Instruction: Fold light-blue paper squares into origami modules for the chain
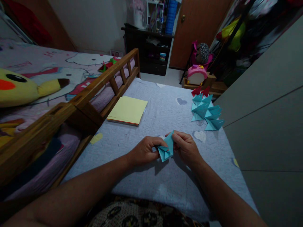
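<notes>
A partly folded piece of light blue origami paper point(170, 143) is held up between both hands, just above the cloth-covered surface. My left hand point(147, 150) grips its left side, with the index finger reaching in among the folded flaps. On the other side, my right hand point(187, 147) pinches the upper right edge between thumb and fingers. Some fingertips are hidden behind the paper. Several folded light blue origami pieces point(201, 108) stand in a cluster to the right, with red folded pieces point(204, 91) behind them.
A stack of square paper point(127, 110), yellow on top, lies at the left by a wooden bed rail point(106, 77). The white heart-patterned cloth point(163, 107) covers the surface under my hands. A pale cabinet point(267, 126) borders it on the right. A yellow plush toy point(21, 88) lies beyond the rail.
</notes>
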`<state>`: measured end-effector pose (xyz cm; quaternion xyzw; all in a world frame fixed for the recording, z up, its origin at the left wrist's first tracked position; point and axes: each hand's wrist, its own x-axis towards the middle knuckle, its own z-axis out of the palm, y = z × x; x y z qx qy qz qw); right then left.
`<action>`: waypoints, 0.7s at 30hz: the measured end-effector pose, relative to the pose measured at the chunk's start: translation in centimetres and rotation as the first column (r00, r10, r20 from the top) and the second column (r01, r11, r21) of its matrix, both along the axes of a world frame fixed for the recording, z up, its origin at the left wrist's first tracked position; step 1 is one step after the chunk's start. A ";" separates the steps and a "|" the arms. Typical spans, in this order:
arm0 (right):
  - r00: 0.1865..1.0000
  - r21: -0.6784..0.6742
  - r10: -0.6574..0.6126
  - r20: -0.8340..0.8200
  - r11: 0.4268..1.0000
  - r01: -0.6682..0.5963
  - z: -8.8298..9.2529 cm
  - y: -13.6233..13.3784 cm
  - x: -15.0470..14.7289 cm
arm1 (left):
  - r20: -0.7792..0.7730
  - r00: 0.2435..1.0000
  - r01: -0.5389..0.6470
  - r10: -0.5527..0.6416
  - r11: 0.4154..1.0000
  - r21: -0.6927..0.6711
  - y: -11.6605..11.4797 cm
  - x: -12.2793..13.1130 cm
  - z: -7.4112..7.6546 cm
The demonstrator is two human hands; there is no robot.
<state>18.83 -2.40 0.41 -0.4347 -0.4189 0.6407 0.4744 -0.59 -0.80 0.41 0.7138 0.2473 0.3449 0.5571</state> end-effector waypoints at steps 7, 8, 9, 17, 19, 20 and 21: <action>0.999 0.033 -0.034 -0.002 0.999 0.034 0.4 0.0 -0.1 | -0.020 1.000 0.005 -0.004 0.999 0.035 -0.1 0.0 0.4; 0.999 0.047 -0.050 0.009 0.998 0.050 0.4 0.0 -0.1 | -0.022 1.000 0.006 -0.005 0.999 0.045 -0.1 0.0 0.5; 0.998 0.060 -0.064 0.021 0.996 0.062 0.5 0.0 -0.1 | -0.023 1.000 0.008 -0.007 0.999 0.053 -0.1 0.0 0.5; 0.999 -0.022 -0.005 -0.052 1.000 0.004 0.8 -0.3 -0.1 | 0.020 0.998 0.059 -0.058 0.997 -0.052 -0.2 0.0 0.3; 0.997 -0.056 0.002 -0.074 0.998 -0.006 0.7 -0.3 -0.1 | 0.040 0.997 0.069 -0.066 0.994 -0.084 -0.2 0.0 0.3; 0.997 -0.068 0.008 -0.081 0.998 -0.013 0.7 -0.3 -0.2 | 0.045 0.997 0.069 -0.065 0.993 -0.092 -0.2 0.0 0.3; 0.996 -0.079 0.017 -0.089 0.997 -0.024 0.7 -0.3 -0.2 | 0.046 0.997 0.067 -0.063 0.993 -0.098 -0.2 0.0 0.3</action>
